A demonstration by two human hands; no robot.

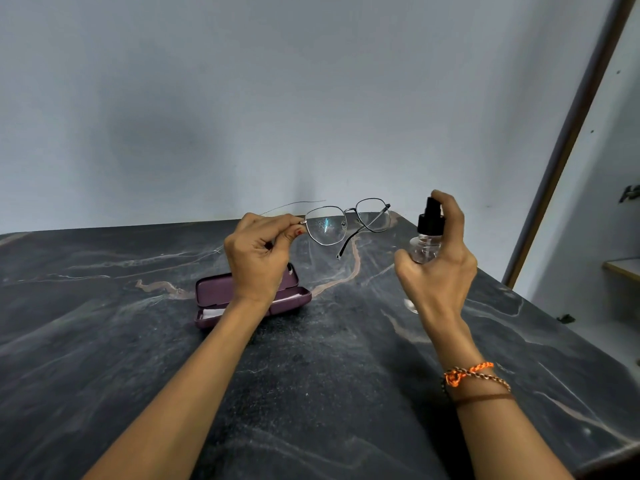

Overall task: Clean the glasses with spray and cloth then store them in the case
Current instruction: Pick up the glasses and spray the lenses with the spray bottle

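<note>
My left hand pinches the left hinge of thin metal-framed glasses and holds them in the air over the table, arms unfolded. Fine droplets glint on the nearer lens. My right hand grips a small clear spray bottle with a black pump top, forefinger on the pump, nozzle towards the glasses. A purple glasses case lies open on the table under my left wrist, with a white cloth inside it, partly hidden by my forearm.
The dark marble table reaches to a plain grey wall behind. Its right edge runs diagonally beside a wooden-framed opening with a pale shelf. A small clear cap sits on the table behind my right wrist.
</note>
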